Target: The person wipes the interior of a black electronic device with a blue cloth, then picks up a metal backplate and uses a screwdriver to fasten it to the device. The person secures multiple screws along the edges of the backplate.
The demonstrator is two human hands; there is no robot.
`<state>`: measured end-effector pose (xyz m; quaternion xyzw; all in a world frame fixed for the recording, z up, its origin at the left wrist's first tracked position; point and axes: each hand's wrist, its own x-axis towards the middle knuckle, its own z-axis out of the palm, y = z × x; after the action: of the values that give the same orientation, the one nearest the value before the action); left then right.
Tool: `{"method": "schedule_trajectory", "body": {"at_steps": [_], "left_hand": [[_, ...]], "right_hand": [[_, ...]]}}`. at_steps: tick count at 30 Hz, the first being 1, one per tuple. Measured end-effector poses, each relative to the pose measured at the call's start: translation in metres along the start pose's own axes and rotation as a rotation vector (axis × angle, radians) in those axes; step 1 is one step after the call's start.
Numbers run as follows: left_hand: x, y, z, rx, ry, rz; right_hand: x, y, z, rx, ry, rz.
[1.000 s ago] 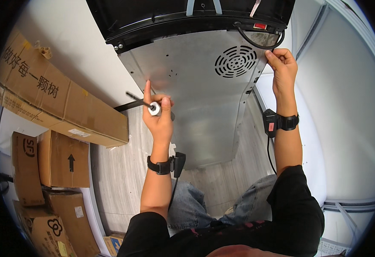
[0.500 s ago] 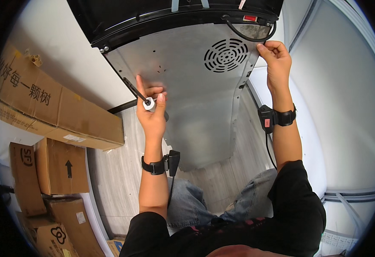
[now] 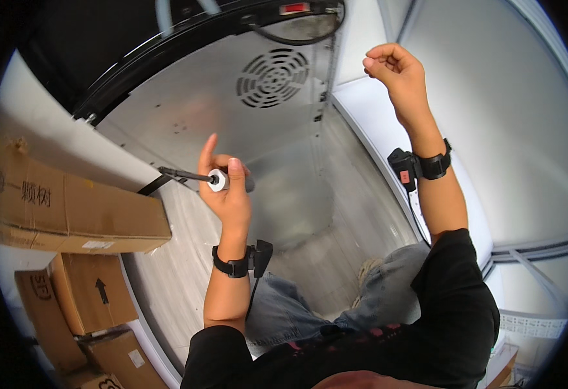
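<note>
My left hand grips a screwdriver with a black shaft and a white-capped handle, its tip pointing left toward the edge of a grey metal back panel. The panel has a round vent grille. My right hand is raised at the panel's right edge, fingers curled closed, apart from the metal; whether something small is pinched in it cannot be told. A black cable loops along the black top housing. Both wrists wear black bands.
Cardboard boxes sit at the left: a long one beside the panel, smaller ones below it. A white wall panel rises on the right. My knees in jeans rest on pale wood-look flooring.
The view has shifted so the panel sits higher and closer. My right hand has come off the cable near the top corner and hangs free. My left hand has kept hold of the screwdriver.
</note>
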<state>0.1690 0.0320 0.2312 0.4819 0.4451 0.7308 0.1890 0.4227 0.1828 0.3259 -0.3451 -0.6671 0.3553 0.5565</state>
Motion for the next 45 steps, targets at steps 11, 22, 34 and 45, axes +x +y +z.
{"method": "schedule_trajectory", "body": {"at_steps": [11, 22, 34, 45], "left_hand": [[-0.037, -0.103, 0.222, -0.552, -0.49, -0.765], [-0.118, -0.209, 0.382, -0.494, -0.735, -1.308], [-0.142, -0.354, 0.503, 0.531, -1.132, -0.255], [-0.15, -0.388, 0.527, 0.634, -1.111, -0.156]], "right_hand": [[-0.029, 0.079, -0.135, -0.475, -0.623, 0.319], [-0.152, 0.267, -0.212, -0.085, -0.258, 0.641], [-0.202, 0.332, -0.292, 0.198, 0.492, 1.022], [-0.206, 0.34, -0.298, 0.203, 0.531, 1.057]]}}
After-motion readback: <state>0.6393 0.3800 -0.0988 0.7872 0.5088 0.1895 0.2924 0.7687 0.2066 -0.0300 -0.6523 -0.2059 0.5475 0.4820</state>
